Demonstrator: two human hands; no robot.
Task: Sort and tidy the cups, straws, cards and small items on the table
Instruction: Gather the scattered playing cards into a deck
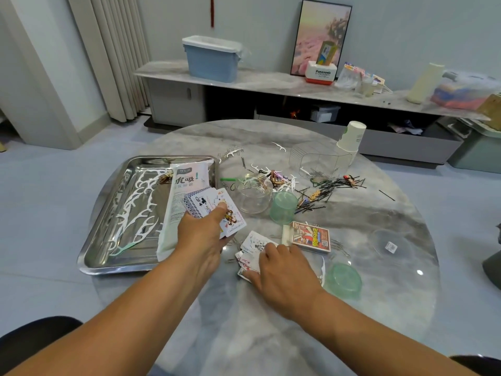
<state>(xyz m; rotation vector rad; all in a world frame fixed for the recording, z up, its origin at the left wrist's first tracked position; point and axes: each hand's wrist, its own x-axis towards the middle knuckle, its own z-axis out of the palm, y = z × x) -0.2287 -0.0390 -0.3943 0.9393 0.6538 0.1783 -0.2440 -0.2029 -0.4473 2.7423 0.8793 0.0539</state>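
Two bare forearms reach from the lower edge over a round marble-patterned table (pixel 271 335). The left hand (pixel 202 234) grips a fanned stack of playing cards (pixel 217 207), thumb pressed across the top card and fingers curled beneath; a queen of clubs shows in the fan. The right hand (pixel 282 275) lies palm down, fingers slightly spread, fingertips pressing on a few loose cards (pixel 250 252) flat on the table. Just beyond that hand lies a printed card box (pixel 311 236). A steel tray (pixel 108 256) sits at left, holding white floss picks (pixel 135 202) and a white straw packet (pixel 184 202) that overhangs its near rim. Behind the held cards stand an inverted clear glass cup (pixel 253 195) and a green plastic cup (pixel 283 207), just beside each other. A green lid (pixel 343 279) lies right of the right hand, and a clear lid (pixel 390 245) lies farther right. Black hairpins (pixel 325 191) and further floss picks are scattered mid-table. A stack of paper cups (pixel 349 141) stands at the far right, beside a clear container (pixel 317 161).
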